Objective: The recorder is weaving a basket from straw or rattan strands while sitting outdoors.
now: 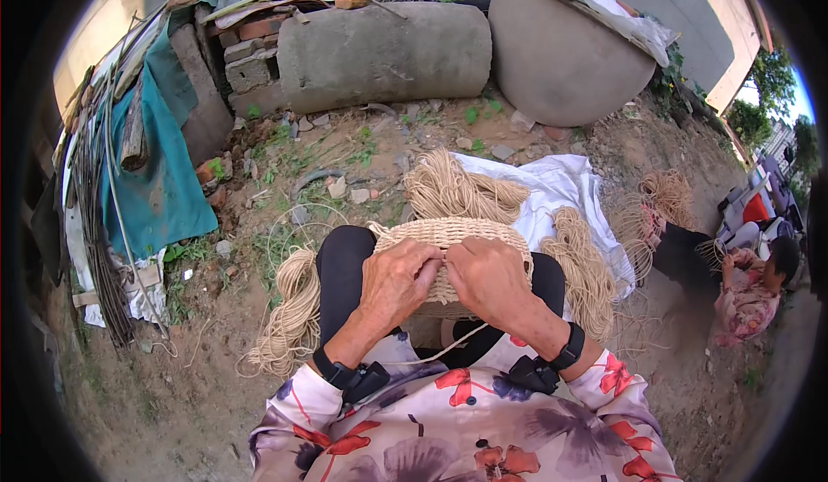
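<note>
A woven straw-coloured basket rests across my lap between my knees. My left hand is closed on its near edge, thumb and fingers pinched together. Right beside it, my right hand grips the same edge with its fingers curled under. The two hands almost touch at the middle, and what lies between the fingertips is too small to make out. A loose strand of cord trails below the basket toward my left wrist.
Coils of cord lie left, ahead and right, near a white sheet. Another person sits at the right beside more cord. A concrete cylinder and a teal cloth stand beyond.
</note>
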A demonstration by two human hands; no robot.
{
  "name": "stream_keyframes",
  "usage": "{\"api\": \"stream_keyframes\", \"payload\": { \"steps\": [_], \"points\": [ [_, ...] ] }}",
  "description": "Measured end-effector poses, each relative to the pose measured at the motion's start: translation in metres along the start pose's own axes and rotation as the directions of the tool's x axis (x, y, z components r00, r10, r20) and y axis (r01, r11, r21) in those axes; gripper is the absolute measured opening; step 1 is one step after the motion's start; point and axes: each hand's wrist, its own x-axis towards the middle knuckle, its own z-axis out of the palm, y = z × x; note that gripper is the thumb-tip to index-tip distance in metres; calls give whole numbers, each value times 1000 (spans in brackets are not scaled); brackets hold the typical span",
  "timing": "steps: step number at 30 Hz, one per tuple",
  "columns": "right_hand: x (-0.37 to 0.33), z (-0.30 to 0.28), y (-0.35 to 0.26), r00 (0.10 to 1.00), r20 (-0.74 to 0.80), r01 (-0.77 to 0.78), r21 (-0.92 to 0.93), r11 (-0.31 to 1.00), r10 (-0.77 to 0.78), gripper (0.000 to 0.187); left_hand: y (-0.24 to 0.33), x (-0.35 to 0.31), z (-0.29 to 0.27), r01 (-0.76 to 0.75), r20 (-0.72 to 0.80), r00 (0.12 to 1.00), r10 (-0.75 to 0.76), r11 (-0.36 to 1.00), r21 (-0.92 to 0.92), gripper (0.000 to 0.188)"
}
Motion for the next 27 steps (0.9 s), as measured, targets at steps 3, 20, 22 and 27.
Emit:
{"api": "stream_keyframes", "payload": {
  "steps": [3, 20, 22, 27],
  "points": [
    [2, -13, -5, 988, -89, 122, -83, 989, -129, 9, -2, -2, -2, 57, 48, 997, -55, 998, -30, 9],
    [-9, 10, 8, 966, -14, -248, 246, 937, 259, 5, 23, 3, -34, 619, 562, 740, -370, 701, -354, 71],
    [-5, 6, 5, 969, 18, -246, 220, 944, 248, 2, 21, 6, -39, 686, 602, 697, -390, 609, -399, 73],
    [-4, 6, 5, 976, 29, -218, 196, 956, 216, 2, 17, 13, -34, 800, 680, 594, -430, 231, -554, 74]
  ]
}}
